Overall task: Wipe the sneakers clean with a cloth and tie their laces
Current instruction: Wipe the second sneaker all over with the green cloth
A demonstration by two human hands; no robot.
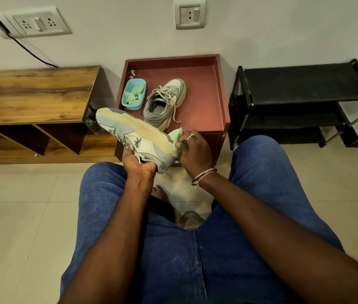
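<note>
Sneaker 1 [134, 137]: tilted on its side, sole up, in my left hand [137, 163], fingers clamped.
Cloth [176, 137]: pinched by my right hand [195, 151] against its heel.
Sneaker 2 [166, 102]: on red table [208, 102], laces loose.

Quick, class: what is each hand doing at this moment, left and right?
Left hand: closed on the sneaker, holding it tilted, sole up.
Right hand: closed on the green cloth, pressed to that sneaker's heel end.

Glossy floor tiles [20, 216], grained wooden bench [31, 93], matt suede-like sneaker [136, 137], soft cloth [175, 137].
</note>
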